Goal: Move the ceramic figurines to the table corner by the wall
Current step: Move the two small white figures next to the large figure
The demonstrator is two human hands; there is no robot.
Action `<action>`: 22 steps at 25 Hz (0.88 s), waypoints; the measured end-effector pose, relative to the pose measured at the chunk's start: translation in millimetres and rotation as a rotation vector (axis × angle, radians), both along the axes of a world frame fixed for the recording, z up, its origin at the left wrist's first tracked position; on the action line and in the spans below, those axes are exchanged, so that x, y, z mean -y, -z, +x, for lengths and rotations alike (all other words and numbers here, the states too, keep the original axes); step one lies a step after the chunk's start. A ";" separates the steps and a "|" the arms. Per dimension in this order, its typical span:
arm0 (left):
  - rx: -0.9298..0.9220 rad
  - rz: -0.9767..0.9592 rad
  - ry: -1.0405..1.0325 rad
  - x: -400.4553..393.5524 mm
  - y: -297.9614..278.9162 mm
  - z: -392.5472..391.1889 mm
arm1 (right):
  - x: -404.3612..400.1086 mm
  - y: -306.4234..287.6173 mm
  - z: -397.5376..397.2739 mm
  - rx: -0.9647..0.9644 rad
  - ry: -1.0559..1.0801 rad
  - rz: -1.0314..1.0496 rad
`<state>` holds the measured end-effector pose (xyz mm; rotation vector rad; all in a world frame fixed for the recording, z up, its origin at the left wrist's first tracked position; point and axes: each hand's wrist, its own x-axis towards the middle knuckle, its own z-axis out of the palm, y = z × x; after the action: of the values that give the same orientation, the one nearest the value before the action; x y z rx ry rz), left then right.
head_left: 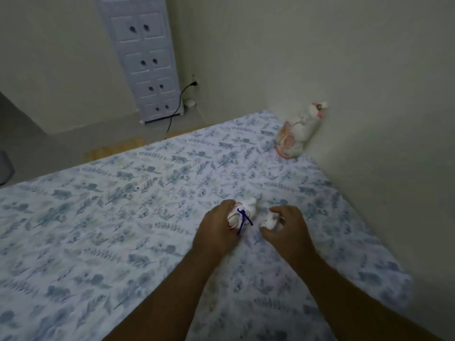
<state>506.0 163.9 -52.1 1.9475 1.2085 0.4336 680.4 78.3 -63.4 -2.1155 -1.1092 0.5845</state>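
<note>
My left hand [216, 230] grips a white ceramic figurine with a purple cord [242, 214] tied around it, low over the leaf-patterned tablecloth [110, 217]. Just to its right, my right hand [288, 230] closes around a smaller white figurine [269, 221]. A larger white and pink figurine [299, 131] stands at the far corner of the table, touching the wall on the right. The frame is a little blurred, so the figurines' shapes are hard to make out.
The wall [394, 119] runs along the table's right side. Beyond the far table edge are a white drawer cabinet [150, 62], a black cable [178, 104] plugged into a wall socket, and wooden floor [110, 148].
</note>
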 end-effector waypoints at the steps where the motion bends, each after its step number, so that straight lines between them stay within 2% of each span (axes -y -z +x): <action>1: -0.001 -0.018 0.019 -6.3 -1.2 31.0 | -2.1 3.3 26.8 0.004 0.043 0.008; 6: -0.004 0.019 0.134 -47.0 9.2 159.9 | -25.0 26.8 125.5 0.002 0.196 0.042; 10: 0.000 0.065 0.174 -73.2 19.2 217.0 | -43.6 41.9 162.7 -0.030 0.250 0.105; 14: 0.020 0.087 0.158 -83.7 26.1 230.9 | -44.2 57.8 170.2 -0.059 0.271 0.130; 18: 0.124 0.005 0.057 -80.4 33.5 219.6 | -43.3 59.4 167.5 -0.085 0.323 0.137; 22: 0.143 -0.044 0.051 -79.4 36.6 218.9 | -37.5 55.1 160.5 -0.005 0.310 0.127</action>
<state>724.9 243.2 -88.7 1.8723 1.0673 0.5067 841.0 115.9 -118.6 -2.1168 -0.7712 0.3625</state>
